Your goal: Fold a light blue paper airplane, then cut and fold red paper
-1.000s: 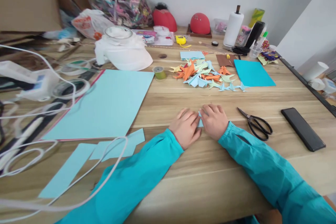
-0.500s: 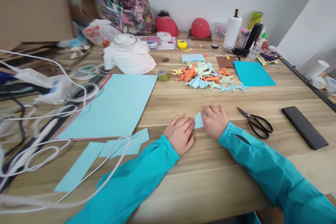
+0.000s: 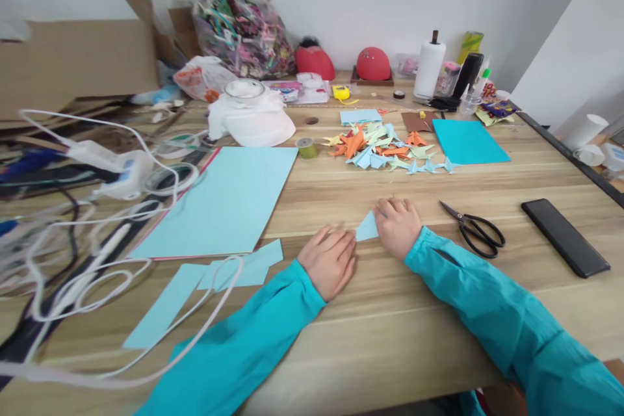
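A small piece of light blue paper [image 3: 367, 227], showing a triangular shape, lies on the table between my hands. My right hand [image 3: 398, 227] has its fingers bent down over the paper's right side and holds it. To the left, my left hand [image 3: 329, 259] rests flat with its fingers stretched out, the fingertips at the paper's left tip. Scissors with black handles [image 3: 475, 231] lie to the right of my right hand. Beyond my hands is a pile of folded paper cranes [image 3: 375, 148] in orange, pale green and light blue.
A large light blue sheet [image 3: 224, 201] and cut paper strips [image 3: 166, 305] lie on the left, with white cables [image 3: 209, 312] looping over the strips. At right is a black phone [image 3: 565, 237]. Behind are a teal sheet [image 3: 470, 142] and a thread spool [image 3: 306, 148].
My left hand has slid slightly left, so more of the small paper shows between my hands. My right hand stays on the paper. The camera view has shifted a little.
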Tool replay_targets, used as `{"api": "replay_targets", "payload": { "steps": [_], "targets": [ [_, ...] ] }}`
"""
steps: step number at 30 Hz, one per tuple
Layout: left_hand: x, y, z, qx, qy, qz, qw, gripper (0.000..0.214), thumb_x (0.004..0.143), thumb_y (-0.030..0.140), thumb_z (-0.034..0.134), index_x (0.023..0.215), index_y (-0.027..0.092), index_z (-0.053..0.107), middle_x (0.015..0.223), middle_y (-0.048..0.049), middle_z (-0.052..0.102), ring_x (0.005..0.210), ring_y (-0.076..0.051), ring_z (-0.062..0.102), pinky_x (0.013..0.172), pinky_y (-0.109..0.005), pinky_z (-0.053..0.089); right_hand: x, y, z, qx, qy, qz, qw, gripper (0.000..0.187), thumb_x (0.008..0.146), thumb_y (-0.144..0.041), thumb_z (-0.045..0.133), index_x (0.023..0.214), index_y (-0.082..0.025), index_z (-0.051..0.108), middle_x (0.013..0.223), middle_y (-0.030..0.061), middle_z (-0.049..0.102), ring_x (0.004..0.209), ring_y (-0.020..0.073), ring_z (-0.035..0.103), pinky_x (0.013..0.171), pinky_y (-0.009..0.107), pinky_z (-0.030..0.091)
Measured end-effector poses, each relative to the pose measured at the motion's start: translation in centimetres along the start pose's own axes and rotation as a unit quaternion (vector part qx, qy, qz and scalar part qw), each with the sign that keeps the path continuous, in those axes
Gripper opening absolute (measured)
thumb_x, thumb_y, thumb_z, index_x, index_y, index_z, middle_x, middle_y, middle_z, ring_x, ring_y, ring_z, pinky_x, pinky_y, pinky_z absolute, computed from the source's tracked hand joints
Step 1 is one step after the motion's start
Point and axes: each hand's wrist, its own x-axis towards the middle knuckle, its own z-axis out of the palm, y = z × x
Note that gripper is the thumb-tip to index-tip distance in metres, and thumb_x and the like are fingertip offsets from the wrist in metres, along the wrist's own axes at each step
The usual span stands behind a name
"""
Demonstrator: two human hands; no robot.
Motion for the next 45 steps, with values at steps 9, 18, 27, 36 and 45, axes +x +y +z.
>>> {"api": "replay_targets", "payload": {
  "steps": [9,18,27,36,45],
  "targets": [
    [5.9,-1.0,1.8,0.017,-0.114,-0.225,0.967,0.027,0.073,0.041,0.054,0.071,0.016,0.062,0.074,-0.0104,0.065,0.068,-0.023,0.06,0.06,-0.033,0.046,0.2,0.6,0.5,0.048,0.031,0.007,0.998,0.033,0.087,-0.028,0.041,0.114,-0.017,0.056,0.115,0.0106,0.057,0.109,0.0248,0.044,0.093,0.04,0.03],
    [7.5,-1.2,3.3,-0.066,-0.183,-0.303,0.933,0.013,0.074,0.029,0.055,0.077,0.017,0.058,0.068,-0.0057,0.067,0.061,-0.02,0.062,0.052,-0.028,0.044,0.8,1.9,1.5,0.096,0.046,0.058,0.993,0.025,0.083,-0.028,0.048,0.101,-0.014,0.059,0.112,0.0101,0.06,0.104,0.023,0.05,0.087,0.035,0.037],
    [8.5,-1.8,2.4,-0.312,-0.098,-0.448,0.832,0.038,0.078,0.047,0.047,0.076,0.013,0.064,0.075,-0.0072,0.066,0.072,-0.019,0.059,0.064,-0.028,0.043,0.7,2.6,2.1,0.111,0.173,0.036,0.978,0.02,0.087,-0.018,0.043,0.084,-0.016,0.062,0.088,0.0087,0.067,0.084,0.018,0.059,0.077,0.028,0.043],
    [8.5,-2.1,2.2,-0.61,-0.043,-0.479,0.63,0.018,0.058,0.029,0.067,0.064,0.012,0.066,0.049,0.0028,0.056,0.047,-0.009,0.046,0.048,-0.022,0.035,0.4,2.3,0.7,0.343,0.194,0.061,0.917,0.02,0.085,-0.032,0.048,0.085,-0.017,0.061,0.079,0.0064,0.065,0.073,0.016,0.059,0.067,0.027,0.045],
    [8.3,-2.1,2.5,-0.656,-0.134,-0.459,0.585,0.011,0.052,0.023,0.066,0.055,0.012,0.065,0.044,0.0026,0.055,0.043,-0.009,0.043,0.044,-0.022,0.03,2.0,3.9,-0.2,0.559,-0.062,0.047,0.825,0.048,0.08,-0.058,0.043,0.053,-0.018,0.039,0.054,-0.0048,0.033,0.051,0.0077,0.031,0.046,0.022,0.027]
  ]
}}
